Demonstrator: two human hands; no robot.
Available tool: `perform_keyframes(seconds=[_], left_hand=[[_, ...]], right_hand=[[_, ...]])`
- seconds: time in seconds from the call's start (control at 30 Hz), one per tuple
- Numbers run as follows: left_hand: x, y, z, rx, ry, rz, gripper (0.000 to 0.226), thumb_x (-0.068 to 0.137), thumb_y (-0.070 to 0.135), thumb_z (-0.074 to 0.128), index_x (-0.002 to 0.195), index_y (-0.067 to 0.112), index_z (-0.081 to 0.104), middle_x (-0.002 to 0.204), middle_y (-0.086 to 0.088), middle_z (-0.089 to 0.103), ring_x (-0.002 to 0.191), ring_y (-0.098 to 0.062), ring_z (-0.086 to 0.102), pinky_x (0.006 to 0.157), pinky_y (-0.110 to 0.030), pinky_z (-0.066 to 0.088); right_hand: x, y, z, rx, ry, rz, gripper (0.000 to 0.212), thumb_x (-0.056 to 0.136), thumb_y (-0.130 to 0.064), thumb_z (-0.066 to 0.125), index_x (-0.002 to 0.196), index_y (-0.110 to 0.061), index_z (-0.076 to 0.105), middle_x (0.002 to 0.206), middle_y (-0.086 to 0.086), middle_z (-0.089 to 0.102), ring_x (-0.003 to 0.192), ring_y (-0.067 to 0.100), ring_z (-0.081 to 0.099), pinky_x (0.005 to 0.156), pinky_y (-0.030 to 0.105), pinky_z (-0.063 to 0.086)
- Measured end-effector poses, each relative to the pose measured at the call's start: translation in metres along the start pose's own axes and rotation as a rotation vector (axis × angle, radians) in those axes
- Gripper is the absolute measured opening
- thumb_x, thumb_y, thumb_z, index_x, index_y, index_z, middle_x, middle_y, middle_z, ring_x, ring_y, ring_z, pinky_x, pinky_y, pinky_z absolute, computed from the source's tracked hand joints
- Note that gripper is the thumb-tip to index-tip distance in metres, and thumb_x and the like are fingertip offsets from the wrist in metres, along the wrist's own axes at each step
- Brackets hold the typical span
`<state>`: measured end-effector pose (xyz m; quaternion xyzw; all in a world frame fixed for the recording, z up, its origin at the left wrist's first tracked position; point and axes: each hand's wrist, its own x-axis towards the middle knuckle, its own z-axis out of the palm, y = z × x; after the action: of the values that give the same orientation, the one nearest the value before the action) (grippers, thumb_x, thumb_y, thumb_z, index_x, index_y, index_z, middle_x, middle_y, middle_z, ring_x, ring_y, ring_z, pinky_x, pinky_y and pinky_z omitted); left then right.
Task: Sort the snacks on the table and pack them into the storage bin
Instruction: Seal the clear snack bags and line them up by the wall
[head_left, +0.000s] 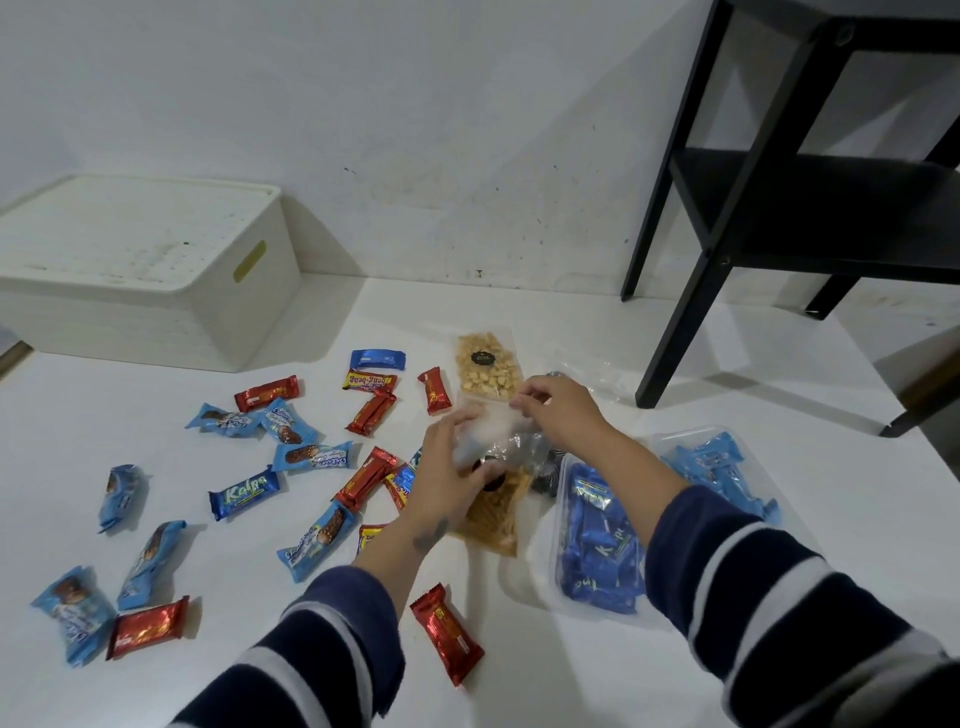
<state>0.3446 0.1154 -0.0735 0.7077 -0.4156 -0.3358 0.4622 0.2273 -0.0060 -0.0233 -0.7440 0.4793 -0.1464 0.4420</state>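
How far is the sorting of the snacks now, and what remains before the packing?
Partly done. Dark blue bars already fill one clear tray, light blue packs a second tray. Both hands, left hand and right hand, hold a clear plastic bag. Many loose red and blue snacks remain on the table. The white storage bin has its lid on; nothing is packed in view.

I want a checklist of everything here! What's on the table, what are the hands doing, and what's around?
Surface: white table, snacks scattered.
Job's things: lidded storage bin far left; loose red and blue bars; clear tray of dark blue bars; second tray of light blue packs; nut pack.
Clutter: crumpled plastic.
Hands: left hand and right hand both hold a clear bag; fingers curled.
Cables: nothing seen.
Surroundings: white wall, black shelf at right.
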Motion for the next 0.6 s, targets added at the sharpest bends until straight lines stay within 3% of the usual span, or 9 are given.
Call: perform_keyframes(seconds=[0.07, 0.13, 0.23, 0.3, 0.4, 0.5, 0.6], left_hand=[[-0.01, -0.013, -0.005, 0.039, -0.091, -0.049, 0.08, 0.073, 0.014, 0.079, 0.134, 0.041, 0.035, 0.143, 0.007, 0.037, 0.131, -0.012, 0.037, 0.109, -0.039, 0.037], [-0.016, -0.025, -0.007, 0.096, -0.155, -0.088, 0.089, 0.076, 0.01, 0.077, 0.142, 0.042, 0.028, 0.146, 0.008, 0.035, 0.134, -0.013, 0.035, 0.109, -0.038, 0.037], [-0.017, -0.036, -0.008, 0.084, -0.103, -0.114, 0.084, 0.078, 0.001, 0.072, 0.14, 0.042, 0.034, 0.138, 0.01, 0.043, 0.13, -0.017, 0.043, 0.104, -0.037, 0.044], [-0.015, -0.037, -0.011, 0.062, -0.048, -0.101, 0.083, 0.076, -0.002, 0.072, 0.139, 0.041, 0.038, 0.139, 0.011, 0.044, 0.131, -0.015, 0.043, 0.106, -0.039, 0.044], [-0.011, -0.032, -0.018, 0.014, -0.006, -0.059, 0.083, 0.074, -0.003, 0.073, 0.139, 0.036, 0.04, 0.133, 0.016, 0.044, 0.13, -0.012, 0.041, 0.107, -0.04, 0.042], [0.002, -0.022, -0.035, -0.062, 0.053, -0.005, 0.083, 0.073, -0.001, 0.075, 0.139, 0.037, 0.041, 0.12, 0.028, 0.045, 0.119, -0.016, 0.052, 0.094, -0.035, 0.052], [0.024, -0.012, -0.057, -0.135, 0.066, -0.002, 0.083, 0.077, -0.001, 0.073, 0.14, 0.036, 0.035, 0.124, 0.006, 0.051, 0.105, -0.016, 0.059, 0.07, -0.022, 0.057]], right_hand=[[0.0, 0.001, 0.001, 0.029, 0.012, 0.015, 0.012, 0.093, -0.024, 0.057, 0.086, -0.019, 0.066, 0.08, -0.003, 0.06, 0.081, 0.021, 0.06, 0.069, 0.027, 0.046], [-0.006, 0.003, 0.006, 0.051, 0.041, 0.028, 0.016, 0.094, -0.03, 0.054, 0.104, -0.02, 0.063, 0.1, 0.0, 0.058, 0.092, 0.019, 0.057, 0.072, 0.025, 0.046], [-0.019, 0.01, 0.021, 0.119, 0.058, 0.025, 0.033, 0.09, -0.029, 0.061, 0.121, -0.035, 0.051, 0.132, -0.001, 0.032, 0.11, 0.02, 0.05, 0.096, 0.034, 0.047], [-0.028, 0.013, 0.032, 0.113, 0.028, 0.048, 0.042, 0.088, -0.017, 0.064, 0.118, -0.043, 0.051, 0.139, -0.002, 0.023, 0.111, 0.021, 0.05, 0.097, 0.032, 0.048], [-0.033, 0.012, 0.048, 0.089, -0.021, 0.057, 0.053, 0.086, -0.004, 0.063, 0.124, -0.039, 0.051, 0.141, 0.004, 0.035, 0.113, 0.016, 0.045, 0.092, 0.023, 0.043], [-0.026, -0.004, 0.05, 0.134, -0.072, 0.037, 0.059, 0.088, -0.003, 0.062, 0.135, -0.035, 0.045, 0.143, -0.002, 0.043, 0.116, 0.014, 0.047, 0.081, 0.014, 0.041], [-0.004, -0.027, 0.05, 0.116, -0.047, 0.011, 0.062, 0.086, -0.005, 0.066, 0.134, -0.039, 0.046, 0.147, -0.003, 0.041, 0.127, 0.018, 0.045, 0.092, 0.025, 0.045]])
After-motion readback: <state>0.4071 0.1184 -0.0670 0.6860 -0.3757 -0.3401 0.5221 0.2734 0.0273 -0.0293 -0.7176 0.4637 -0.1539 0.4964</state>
